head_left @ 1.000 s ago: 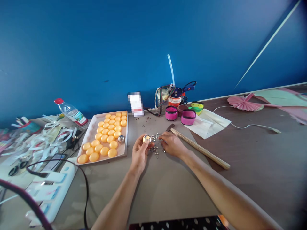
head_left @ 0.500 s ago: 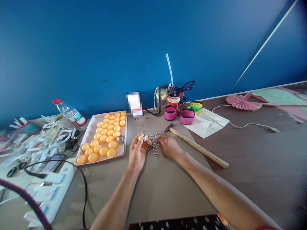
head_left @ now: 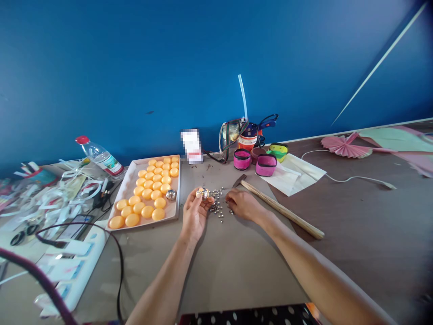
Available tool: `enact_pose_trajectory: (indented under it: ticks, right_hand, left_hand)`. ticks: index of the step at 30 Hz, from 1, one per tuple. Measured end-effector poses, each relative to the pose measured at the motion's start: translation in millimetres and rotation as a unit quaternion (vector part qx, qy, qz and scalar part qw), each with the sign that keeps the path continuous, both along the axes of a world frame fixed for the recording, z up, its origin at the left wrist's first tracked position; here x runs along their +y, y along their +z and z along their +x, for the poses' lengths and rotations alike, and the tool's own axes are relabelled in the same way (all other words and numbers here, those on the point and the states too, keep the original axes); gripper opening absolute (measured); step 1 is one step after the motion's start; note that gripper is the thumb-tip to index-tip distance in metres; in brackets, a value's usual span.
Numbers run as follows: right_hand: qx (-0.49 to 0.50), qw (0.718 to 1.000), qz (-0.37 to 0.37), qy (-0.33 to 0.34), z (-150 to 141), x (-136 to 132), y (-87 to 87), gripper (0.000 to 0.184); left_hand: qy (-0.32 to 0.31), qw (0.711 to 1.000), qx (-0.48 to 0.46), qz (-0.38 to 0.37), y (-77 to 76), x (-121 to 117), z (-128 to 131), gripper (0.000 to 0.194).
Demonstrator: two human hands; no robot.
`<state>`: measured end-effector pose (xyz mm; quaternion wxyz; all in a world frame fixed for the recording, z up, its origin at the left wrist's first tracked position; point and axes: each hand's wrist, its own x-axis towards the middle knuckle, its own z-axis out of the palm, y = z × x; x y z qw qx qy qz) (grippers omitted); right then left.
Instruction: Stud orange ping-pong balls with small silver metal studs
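My left hand (head_left: 194, 211) is closed around a small ball (head_left: 202, 193) that is partly covered in shiny silver studs, held up at the fingertips. My right hand (head_left: 242, 203) rests palm down on the table with its fingertips curled at a loose pile of silver studs (head_left: 217, 201); whether it pinches one is hidden. To the left lies a pale tray (head_left: 131, 179) filled with several orange balls (head_left: 149, 194) and one silver studded ball (head_left: 171, 195).
A wooden-handled hammer (head_left: 280, 209) lies right of my right hand. Pink tape rolls (head_left: 265, 164), a cup of tools (head_left: 248, 134) and white paper (head_left: 295, 174) stand behind. A water bottle (head_left: 100, 157), power strip (head_left: 69, 261), black cable (head_left: 119, 262) and white strips clutter the left.
My left hand has turned the ball slightly and kept it near the stud pile; my right hand has shifted a little among the studs. The camera view has moved slightly.
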<state>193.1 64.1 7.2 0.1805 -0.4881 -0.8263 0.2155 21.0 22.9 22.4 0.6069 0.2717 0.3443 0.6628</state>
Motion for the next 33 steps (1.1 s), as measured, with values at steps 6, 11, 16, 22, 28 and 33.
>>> enact_pose_trajectory:
  ticks: [6, 11, 16, 22, 28, 33]
  right_hand:
    - [0.013, 0.999, 0.032, -0.013, -7, -1, -5.5, 0.011]
    - [0.120, 0.991, 0.059, -0.027, -8, -2, -5.5, 0.009]
    - [0.248, 0.967, -0.002, -0.054, -11, -5, 1.0, 0.011]
    - [0.403, 0.891, -0.204, -0.046, -17, -7, 7.4, 0.015]
    - [0.454, 0.857, -0.242, -0.013, -21, -13, 17.1, 0.015]
    - [0.498, 0.832, -0.244, -0.023, -20, -12, 16.9, 0.019]
  left_hand:
    - [-0.010, 1.000, 0.014, -0.005, 2.0, -2, 2, 0.030]
    - [-0.021, 1.000, 0.006, -0.009, 2.1, -2, 1, 0.030]
    - [-0.034, 0.999, -0.018, -0.018, 0.2, -1, 0, 0.029]
    - [-0.036, 0.999, -0.012, -0.033, 4.4, -3, 2, 0.029]
    - [-0.036, 0.999, 0.017, -0.028, 5.0, -4, 4, 0.028]
    - [-0.027, 0.998, 0.045, -0.015, -1.4, -3, 4, 0.030]
